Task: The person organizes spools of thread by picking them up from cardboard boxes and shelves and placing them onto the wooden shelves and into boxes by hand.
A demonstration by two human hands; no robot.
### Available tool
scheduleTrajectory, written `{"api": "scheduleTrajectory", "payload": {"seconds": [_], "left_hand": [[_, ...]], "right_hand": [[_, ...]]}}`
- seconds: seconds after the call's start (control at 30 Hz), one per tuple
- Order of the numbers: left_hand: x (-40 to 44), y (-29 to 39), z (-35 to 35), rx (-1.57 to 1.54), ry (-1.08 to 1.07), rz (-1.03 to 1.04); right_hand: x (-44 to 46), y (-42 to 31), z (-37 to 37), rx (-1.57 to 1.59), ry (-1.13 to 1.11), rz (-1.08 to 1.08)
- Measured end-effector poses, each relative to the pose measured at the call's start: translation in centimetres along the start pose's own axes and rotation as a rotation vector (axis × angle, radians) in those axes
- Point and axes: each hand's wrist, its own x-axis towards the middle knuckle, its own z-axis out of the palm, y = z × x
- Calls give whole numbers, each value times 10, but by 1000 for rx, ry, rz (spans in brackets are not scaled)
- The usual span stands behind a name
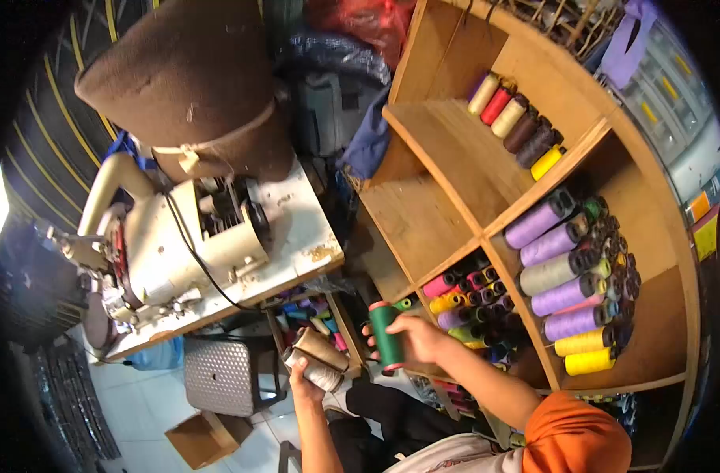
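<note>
My left hand (302,386) is closed around two thread spools held side by side, a tan spool (322,349) and a pale grey spool (319,374). To its right, my right hand (420,339) grips a dark green thread spool (387,337) that stands nearly upright, with reddish ends. The green spool is in front of the wooden shelf's lower left side, apart from the two in my left hand. Behind my left hand sits an open drawer (340,311) with several colourful spools inside.
A wooden shelf (435,165) on the right holds several spools, including purple spools (569,296) and yellow spools (590,361). On the left, a cream sewing machine (171,244) stands on a white table (309,209). Below are a grey stool (218,374) and a cardboard box (206,441).
</note>
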Motion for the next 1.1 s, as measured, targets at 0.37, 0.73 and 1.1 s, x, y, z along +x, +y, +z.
{"api": "scheduleTrajectory", "payload": {"seconds": [0.37, 0.73, 1.1], "left_hand": [[22, 26, 113, 55, -150, -44], [68, 104, 124, 304, -304, -310], [124, 190, 77, 372, -365, -518]], "right_hand": [[-64, -83, 57, 254, 17, -166], [-67, -84, 98, -155, 334, -703], [25, -337, 96, -1366, 1642, -1242]]}}
